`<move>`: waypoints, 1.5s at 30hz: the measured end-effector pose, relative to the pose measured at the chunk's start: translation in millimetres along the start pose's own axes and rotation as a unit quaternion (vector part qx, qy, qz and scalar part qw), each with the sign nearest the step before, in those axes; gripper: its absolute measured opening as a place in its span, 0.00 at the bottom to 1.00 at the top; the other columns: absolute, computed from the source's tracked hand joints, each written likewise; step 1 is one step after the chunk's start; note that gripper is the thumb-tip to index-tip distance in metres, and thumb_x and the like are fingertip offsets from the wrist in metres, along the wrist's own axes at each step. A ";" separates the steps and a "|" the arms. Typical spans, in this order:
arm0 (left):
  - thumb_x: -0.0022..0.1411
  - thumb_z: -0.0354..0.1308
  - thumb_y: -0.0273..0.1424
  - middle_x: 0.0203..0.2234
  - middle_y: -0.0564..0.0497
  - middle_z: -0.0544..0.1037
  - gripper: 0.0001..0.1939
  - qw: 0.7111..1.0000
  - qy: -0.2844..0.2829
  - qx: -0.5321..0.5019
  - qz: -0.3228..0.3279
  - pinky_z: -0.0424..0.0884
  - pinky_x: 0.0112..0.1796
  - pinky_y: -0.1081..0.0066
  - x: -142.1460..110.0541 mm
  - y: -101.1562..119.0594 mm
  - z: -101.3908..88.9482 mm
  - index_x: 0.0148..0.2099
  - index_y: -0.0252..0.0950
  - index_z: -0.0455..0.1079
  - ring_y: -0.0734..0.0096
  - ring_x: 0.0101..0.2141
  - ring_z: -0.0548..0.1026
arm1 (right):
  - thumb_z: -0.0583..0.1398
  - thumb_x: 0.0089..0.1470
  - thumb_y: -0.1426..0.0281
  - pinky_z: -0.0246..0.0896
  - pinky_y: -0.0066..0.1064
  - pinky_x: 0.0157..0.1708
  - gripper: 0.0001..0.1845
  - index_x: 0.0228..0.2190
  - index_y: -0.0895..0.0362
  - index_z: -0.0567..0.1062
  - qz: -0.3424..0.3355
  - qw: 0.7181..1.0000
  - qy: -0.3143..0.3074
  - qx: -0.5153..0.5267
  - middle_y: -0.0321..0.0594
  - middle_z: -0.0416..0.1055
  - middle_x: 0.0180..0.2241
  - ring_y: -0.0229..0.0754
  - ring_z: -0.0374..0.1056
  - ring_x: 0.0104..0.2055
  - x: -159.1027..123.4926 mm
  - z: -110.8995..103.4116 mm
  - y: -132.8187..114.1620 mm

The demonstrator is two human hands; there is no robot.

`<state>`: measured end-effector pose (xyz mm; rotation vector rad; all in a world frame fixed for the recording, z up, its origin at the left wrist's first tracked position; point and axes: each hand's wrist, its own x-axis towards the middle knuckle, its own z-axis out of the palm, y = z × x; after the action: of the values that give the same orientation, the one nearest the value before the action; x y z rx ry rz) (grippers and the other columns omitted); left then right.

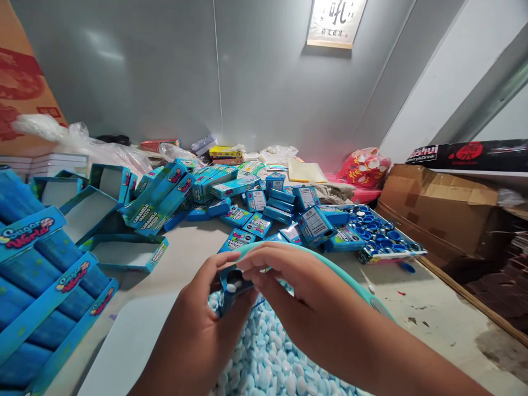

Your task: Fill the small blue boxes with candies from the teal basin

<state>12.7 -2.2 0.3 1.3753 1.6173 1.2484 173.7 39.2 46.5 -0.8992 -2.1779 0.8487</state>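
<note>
My left hand (198, 324) is closed around a small blue candy box (231, 281) with a round opening that shows a white candy inside. My right hand (289, 286) reaches across from the right, its fingers pinched together at the top of that box. Both hands hover over a teal-rimmed basin (371, 300) filled with pale blue and white candies (264, 352). Just beyond the basin lies a heap of small blue boxes (284, 212).
Open blue display cartons (124, 250) and stacked flat ones (37, 286) fill the left side. A tray of blue caps (383, 236) sits right of the box heap. Cardboard boxes (445, 214) stand at the right, plastic bags (94, 146) and clutter along the grey back wall.
</note>
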 end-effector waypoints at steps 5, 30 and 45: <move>0.61 0.63 0.49 0.51 0.48 0.79 0.24 1.000 -0.010 -0.006 -0.025 0.75 0.37 0.71 -0.2 -0.1 -0.9 0.56 0.47 0.69 0.57 0.51 0.78 | 0.51 0.65 0.80 0.64 0.29 0.50 0.15 0.41 0.57 0.77 -0.047 0.998 -0.041 -0.008 0.42 0.73 0.47 0.38 0.69 0.49 1.6 -1.3 0.7; 0.54 0.70 0.40 0.43 0.49 0.80 0.33 0.983 0.133 -0.125 -0.023 0.78 0.38 0.72 2.9 12.3 -4.0 0.60 0.42 0.65 0.64 0.40 0.81 | 0.68 0.49 0.59 0.67 0.36 0.31 0.30 0.50 0.64 0.75 -0.044 0.910 -0.352 -0.214 0.57 0.78 0.43 0.56 0.75 0.39 -5.8 24.6 11.3; 0.55 0.68 0.44 0.38 0.50 0.81 0.26 0.993 0.050 -0.098 -0.036 0.76 0.37 0.69 2.7 6.6 -2.9 0.53 0.42 0.69 0.60 0.40 0.81 | 0.67 0.54 0.72 0.65 0.22 0.31 0.09 0.39 0.56 0.82 -0.040 0.948 -0.308 0.074 0.34 0.76 0.30 0.34 0.69 0.30 1.6 -2.7 -3.7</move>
<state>11.7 -0.3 7.7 1.1411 1.5511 1.4107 173.5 39.2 51.3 -0.5022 -2.5978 1.3712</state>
